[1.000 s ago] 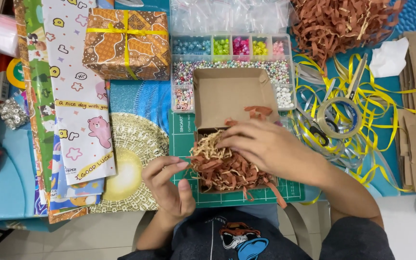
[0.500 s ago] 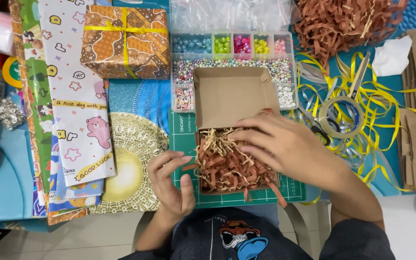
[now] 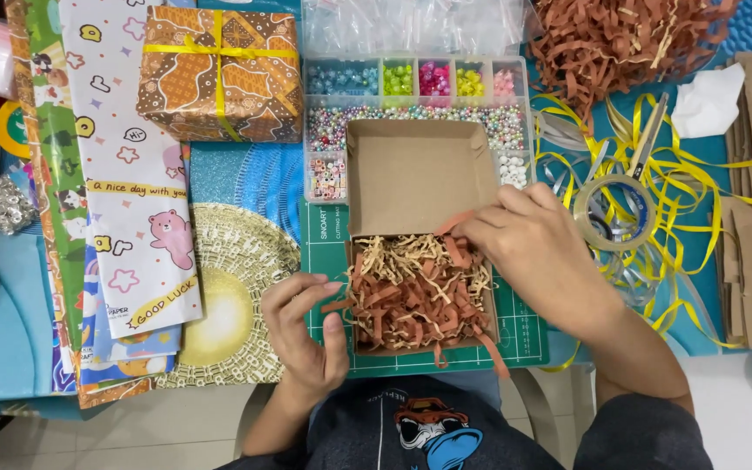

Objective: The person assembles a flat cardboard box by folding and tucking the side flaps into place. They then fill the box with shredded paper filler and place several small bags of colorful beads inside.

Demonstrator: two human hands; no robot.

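Note:
An open brown cardboard box point(image 3: 419, 174) lies on a green cutting mat point(image 3: 324, 226), its lid flap folded back. The box tray is filled with brown and cream shredded paper point(image 3: 415, 296). My right hand point(image 3: 537, 248) rests on the tray's upper right edge, its fingertips pinching brown paper strips. My left hand point(image 3: 302, 331) is at the tray's left side, fingers bent, index and thumb touching strips that hang over the edge.
A clear bead organiser point(image 3: 411, 87) sits behind the box. A wrapped gift with yellow ribbon point(image 3: 219, 74) is at the back left, patterned wrapping sheets point(image 3: 132, 200) at the left. Tape roll point(image 3: 611, 213), yellow ribbon point(image 3: 715, 174), scissors and a shred pile point(image 3: 628, 39) lie at the right.
My right hand has moved from the tray's middle to its upper right corner, uncovering the shredded paper. My left hand has shifted slightly right against the tray's left side.

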